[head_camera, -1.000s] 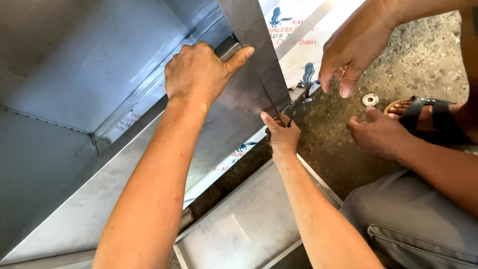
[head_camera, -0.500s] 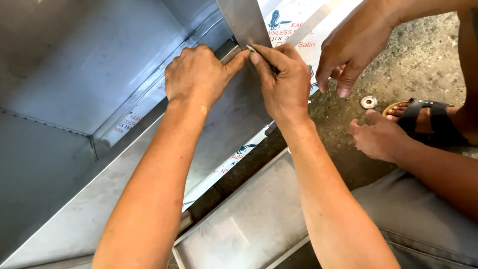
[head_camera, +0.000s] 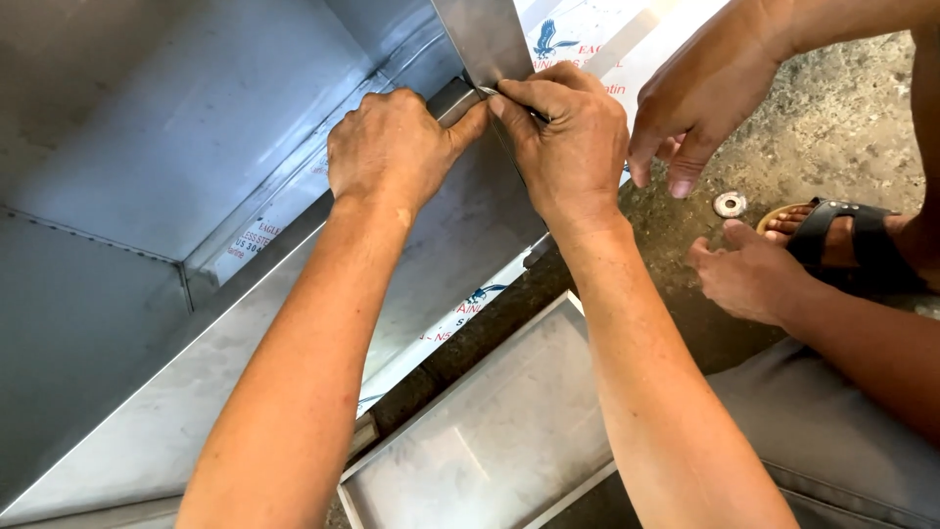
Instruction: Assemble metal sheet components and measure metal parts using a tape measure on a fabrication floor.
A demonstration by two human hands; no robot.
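My left hand (head_camera: 392, 147) lies on a large stainless steel sheet (head_camera: 460, 255), its fingers curled over a folded ridge and its thumb stretched toward my right hand. My right hand (head_camera: 573, 147) pinches the lower edge of an upright steel strip (head_camera: 480, 39) where it meets the sheet. A thin dark object shows under its fingertips, too hidden to identify. The two thumbs nearly touch.
Another person crouches at the right, with one hand (head_camera: 700, 93) hovering by the strip and the other hand (head_camera: 749, 279) low above the ground. A metal washer (head_camera: 729, 204) lies on the concrete beside their sandalled foot (head_camera: 847, 245). A shallow steel tray (head_camera: 490, 441) sits below my forearms.
My right hand rose from the sheet's lower edge to the strip beside my left thumb and closed on it. My left hand stayed in place.
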